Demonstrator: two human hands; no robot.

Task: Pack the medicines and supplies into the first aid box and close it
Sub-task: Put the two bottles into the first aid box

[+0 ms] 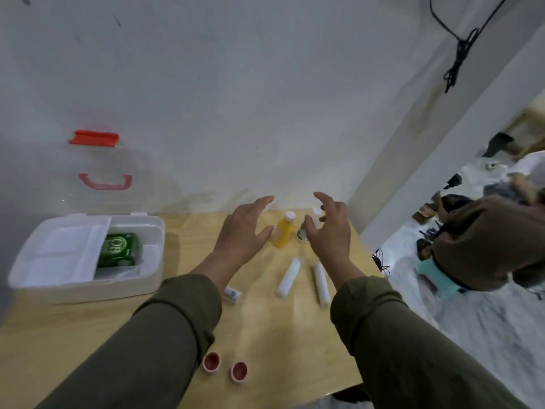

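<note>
The white first aid box (153, 278) stands open at the table's left, its clear lid with a red handle (104, 183) and red latch (94, 137) leaning back against the wall. Inside lie a white tray insert (67, 249) and a green carton (119, 250). A yellow bottle (283, 230) with a white cap stands at the back of the table, a small dark bottle (302, 231) and a clear one (317, 213) beside it. My left hand (244, 228) hovers just left of the yellow bottle, fingers spread. My right hand (330, 228) hovers right of the bottles, fingers loosely bent, holding nothing.
Two white gauze rolls (289, 277) (321, 284) lie mid-table, a small white tube (233, 295) beside my left sleeve. Two red-lined caps (211, 362) (239, 371) sit near the front edge. A person in brown (486, 243) sits on the floor at the right.
</note>
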